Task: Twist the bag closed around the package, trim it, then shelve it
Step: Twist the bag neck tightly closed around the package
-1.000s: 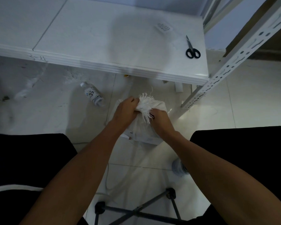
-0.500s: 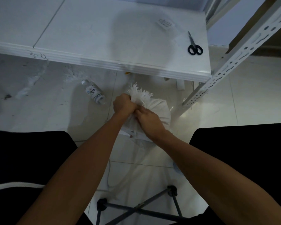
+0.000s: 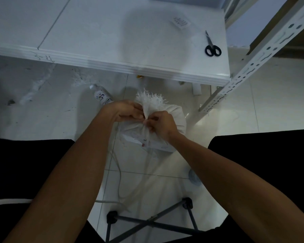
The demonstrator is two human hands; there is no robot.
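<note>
White tabletop (image 3: 98, 32) ahead holds idle scissors (image 3: 212, 47) (trim not started); below its edge, left hand (image 3: 125, 111) and right hand (image 3: 161, 124) now both pinch the bag (image 3: 175, 118) neck, regripped closer together, frayed tuft upright, so twisting continues.

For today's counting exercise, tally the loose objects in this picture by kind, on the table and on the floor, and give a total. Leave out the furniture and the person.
Scissors: 1
Paper slip: 1
Bag: 1, with the package inside it
Bottle: 1
Total: 4
</note>
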